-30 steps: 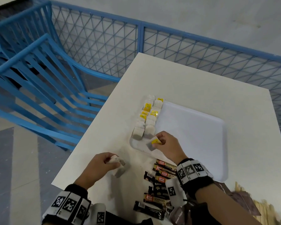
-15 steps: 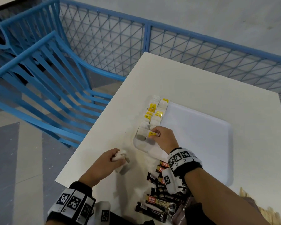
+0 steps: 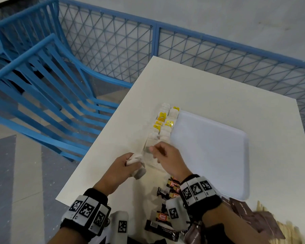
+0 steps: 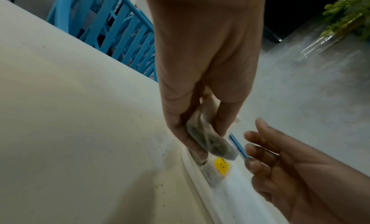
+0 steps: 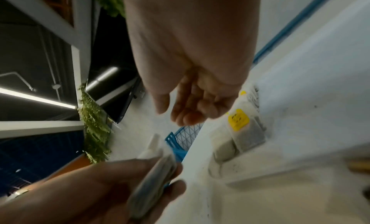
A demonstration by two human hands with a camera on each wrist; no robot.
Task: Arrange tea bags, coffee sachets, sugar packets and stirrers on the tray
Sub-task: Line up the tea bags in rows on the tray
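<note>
Since a second ago the right hand (image 3: 167, 160) has let go of the yellow-tagged tea bag it carried to the tray's near left corner; it now hangs empty with loosely bent fingers just beside the left hand (image 3: 121, 170), which has drifted closer to the tray.

Nearest the person, a scatter of dark brown and orange coffee sachets (image 3: 163, 216) lies on the white table (image 3: 209, 95), not yet on the tray. At the lower right edge of the head view are brown flat packets (image 3: 250, 213) and what look like pale wooden stirrers (image 3: 280, 228), blurred, also off the tray.

A little farther, the left hand grips a small bunch of white paper tea bags (image 4: 210, 140) between thumb and fingers, at the tray's near left corner.

Beyond that, the white rectangular plastic tray (image 3: 218, 155) holds two rows of tea bags with yellow tags (image 3: 163, 124) along its left edge; the rest of its floor is bare.

So, by my reading, the tea bags are nearly done, bar the handful in the left hand, while coffee, sugar and stirrers are all left to place.

Farthest off stand a blue slatted chair (image 3: 42, 85) and a blue mesh railing (image 3: 183, 50).
</note>
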